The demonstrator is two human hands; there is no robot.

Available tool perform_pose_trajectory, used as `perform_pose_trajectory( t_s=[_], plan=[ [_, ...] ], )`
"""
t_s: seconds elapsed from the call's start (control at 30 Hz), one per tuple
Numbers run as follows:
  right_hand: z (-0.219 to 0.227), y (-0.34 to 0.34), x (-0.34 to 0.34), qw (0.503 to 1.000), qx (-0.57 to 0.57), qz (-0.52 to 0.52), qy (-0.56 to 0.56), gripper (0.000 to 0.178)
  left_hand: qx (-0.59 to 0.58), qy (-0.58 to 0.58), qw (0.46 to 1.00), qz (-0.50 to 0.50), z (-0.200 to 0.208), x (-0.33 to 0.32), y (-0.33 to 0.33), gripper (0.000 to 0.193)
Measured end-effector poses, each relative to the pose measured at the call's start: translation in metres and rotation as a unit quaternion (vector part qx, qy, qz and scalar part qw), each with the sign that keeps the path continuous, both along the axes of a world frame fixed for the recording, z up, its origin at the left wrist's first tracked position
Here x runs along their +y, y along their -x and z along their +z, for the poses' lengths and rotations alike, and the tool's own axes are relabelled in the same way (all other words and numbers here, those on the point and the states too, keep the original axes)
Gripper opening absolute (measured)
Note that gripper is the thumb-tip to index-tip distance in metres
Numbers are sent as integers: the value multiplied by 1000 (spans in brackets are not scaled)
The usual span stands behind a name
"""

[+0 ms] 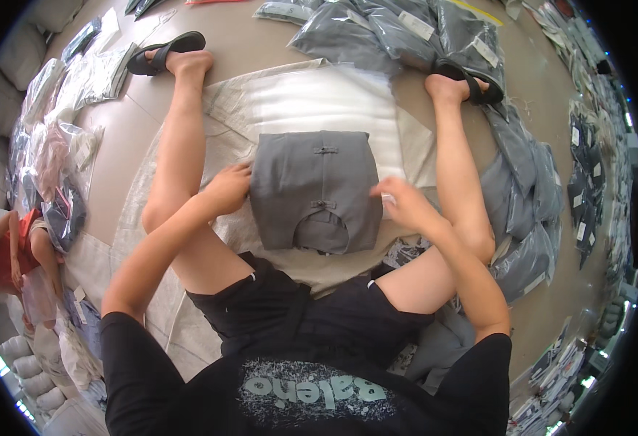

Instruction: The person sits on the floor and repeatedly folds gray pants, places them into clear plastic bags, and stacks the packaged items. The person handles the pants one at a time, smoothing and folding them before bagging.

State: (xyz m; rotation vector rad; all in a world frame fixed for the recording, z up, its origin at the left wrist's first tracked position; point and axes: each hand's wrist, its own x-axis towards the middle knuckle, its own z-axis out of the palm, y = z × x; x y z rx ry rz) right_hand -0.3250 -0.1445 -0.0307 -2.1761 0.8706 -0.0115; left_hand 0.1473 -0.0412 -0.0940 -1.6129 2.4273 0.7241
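A grey shirt (312, 174) with knotted cloth fastenings lies folded into a neat block between my legs, its round neckline toward me. My left hand (229, 190) is at the shirt's left edge, fingers stretched toward it and touching its side; their tips are partly hidden. By the right edge, my right hand (408, 207) has its fingers apart and slightly bent, with the fingertips at or just beside the cloth. Neither hand visibly grips anything. Beneath the shirt's far end is a stack of translucent white plastic sheets (326, 102), lying on a beige cloth (228, 109).
Grey garments in clear bags (377, 33) lie beyond my feet, and more bagged grey garments (522, 182) line my right. Clear-bagged clothes (90, 83) are on the left floor. Another person in red (17, 251) sits at far left. Dark tagged packages (586, 182) lie far right.
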Motion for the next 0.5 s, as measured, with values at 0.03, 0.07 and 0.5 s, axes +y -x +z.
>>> perform_pose_trajectory(
  t_s=[0.03, 0.07, 0.5],
  plan=[
    [3, -12, -3, 993, -7, -113, -15, 41, -31, -113, 990, 76, 8, 2, -3, 54],
    [5, -25, -5, 974, -14, -225, -30, 44, 99, -182, 948, 241, 13, 5, 1, 56],
    [-84, -94, 37, 917, 17, -336, 213, 70, 94, 90, 882, 454, -3, 60, 129, 59]
  ],
)
